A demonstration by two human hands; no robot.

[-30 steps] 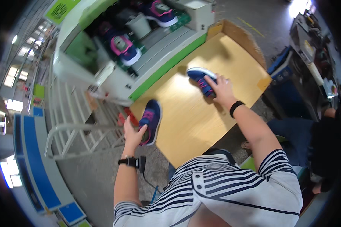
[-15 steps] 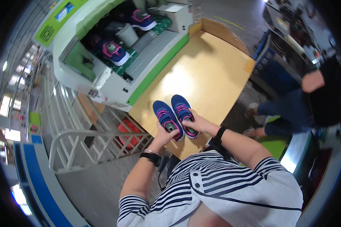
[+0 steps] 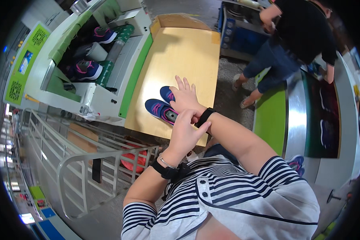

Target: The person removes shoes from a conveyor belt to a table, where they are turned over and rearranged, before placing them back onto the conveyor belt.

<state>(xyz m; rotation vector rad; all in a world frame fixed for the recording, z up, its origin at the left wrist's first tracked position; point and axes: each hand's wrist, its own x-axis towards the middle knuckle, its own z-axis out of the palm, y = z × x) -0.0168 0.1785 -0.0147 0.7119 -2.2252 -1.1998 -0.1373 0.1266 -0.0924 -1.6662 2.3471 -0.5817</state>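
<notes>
Two navy shoes [image 3: 161, 109], pink trim, side by side under right hand [image 3: 185, 100].

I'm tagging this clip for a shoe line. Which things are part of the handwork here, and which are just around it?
In hand:
- right hand resting on the pair of blue shoes
- left hand at the right wrist's black band
- wooden table

Around:
- green-and-white machine holding other shoes
- metal railing
- a person in black

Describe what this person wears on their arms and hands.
Both hands are bare, no gloves. The left hand has a black watch-like strap and a thin silvery bangle at its wrist. The right hand has a black band at its wrist. Short sleeves with dark blue and white stripes leave the forearms uncovered.
</notes>
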